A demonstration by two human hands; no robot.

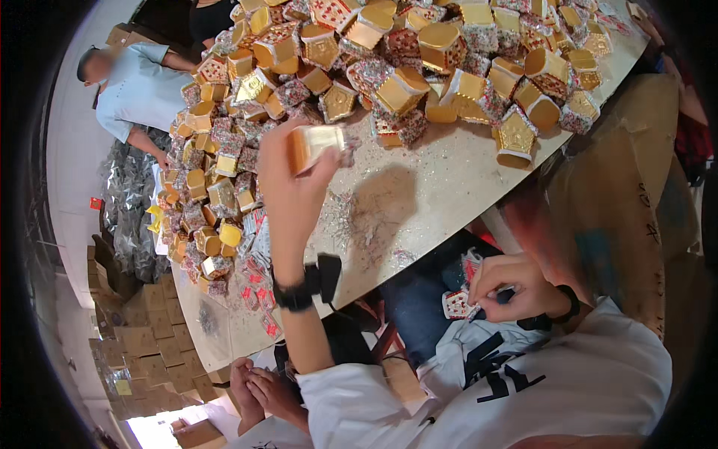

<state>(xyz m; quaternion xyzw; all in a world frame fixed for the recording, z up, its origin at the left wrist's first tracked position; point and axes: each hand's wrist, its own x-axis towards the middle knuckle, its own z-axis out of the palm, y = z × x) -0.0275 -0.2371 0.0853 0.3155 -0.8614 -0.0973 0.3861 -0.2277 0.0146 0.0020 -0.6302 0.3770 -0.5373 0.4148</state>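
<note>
The raised left hand (282,161) is grasping a gold box (325,138) at eleven o'clock; the right hand (520,284) is showing a curled pose at four, its hold I cannot tell.

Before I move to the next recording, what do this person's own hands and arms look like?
Both the left hand and right hand look ungloved. Each wrist has a black strap, left and right; the left carries a blocky black attachment. The sleeves are white and short.

The held box (323,138) looks glossy and metallic, the cardboard cartons (140,341) matt.
</note>
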